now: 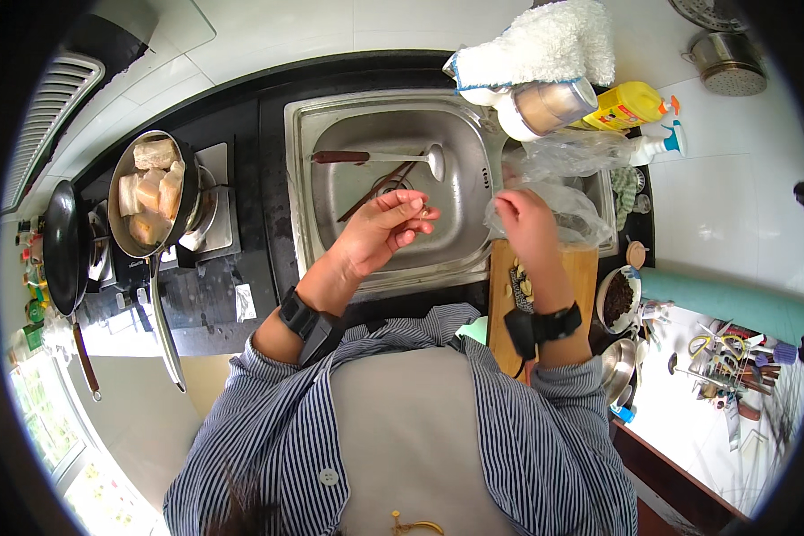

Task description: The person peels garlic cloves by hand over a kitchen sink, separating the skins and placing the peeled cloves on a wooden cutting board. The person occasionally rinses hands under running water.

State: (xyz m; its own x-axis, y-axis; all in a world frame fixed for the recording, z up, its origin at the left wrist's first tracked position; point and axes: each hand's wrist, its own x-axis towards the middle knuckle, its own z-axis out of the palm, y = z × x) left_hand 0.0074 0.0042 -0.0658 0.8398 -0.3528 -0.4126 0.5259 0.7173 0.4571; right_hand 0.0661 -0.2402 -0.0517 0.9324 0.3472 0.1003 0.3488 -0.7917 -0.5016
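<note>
Over the steel sink [460, 201], my left hand [388, 224] pinches a small piece between thumb and fingers; it looks like garlic, though too small to be sure. My right hand [526, 218] is raised beside a clear plastic bag [579, 214] at the sink's right edge; its fingers are curled and whether they hold anything is hidden. A ladle [435, 163] with a brown handle and dark chopsticks [368, 203] lie in the basin. Below my right hand, a wooden cutting board [502, 315] bears garlic cloves [520, 271] and a knife with a speckled handle [517, 291], partly hidden.
At left, a pan [149, 251] with large pieces of meat [149, 191] sits on the stove, its handle towards me. A black wok [63, 248] stands farther left. Bottles, including a yellow one [623, 107], and a white towel [543, 47] crowd the back right. A bowl [636, 291] of dark food sits right of the board.
</note>
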